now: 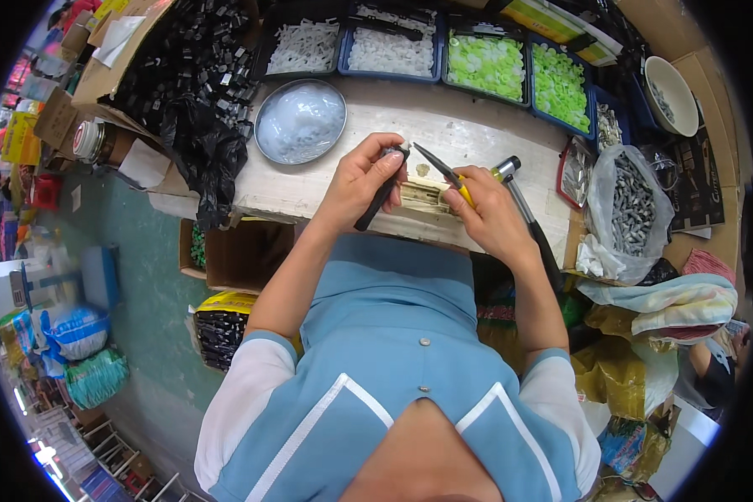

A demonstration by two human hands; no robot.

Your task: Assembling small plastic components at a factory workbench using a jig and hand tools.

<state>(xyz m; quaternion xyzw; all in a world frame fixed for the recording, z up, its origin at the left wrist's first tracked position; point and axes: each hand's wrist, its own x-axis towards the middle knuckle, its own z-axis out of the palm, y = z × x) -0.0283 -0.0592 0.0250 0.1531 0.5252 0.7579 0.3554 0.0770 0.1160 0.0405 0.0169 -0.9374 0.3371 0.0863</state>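
My left hand point(364, 180) is closed around a long black part point(378, 201), whose exact kind I cannot tell. A small whitish piece point(407, 144) shows at its upper end, by my thumb and forefinger. My right hand point(487, 209) grips a slim pointed tool with yellow-and-black handles, which looks like needle-nose pliers point(437, 165). Its dark tip points up and left, close to the black part's upper end. Beneath the hands, a slotted block point(422, 197) sits at the near edge of the white worktable point(268, 188). A hammer-like tool point(523, 205) with a black handle lies beside my right hand.
Along the back stand trays of white pieces point(391, 50) and green pieces point(485, 67). A round metal dish point(299, 121) holds a clear bag. Black parts point(197, 63) fill a carton at left. A bag of metal parts point(632, 205) and a white bowl point(671, 96) stand at right.
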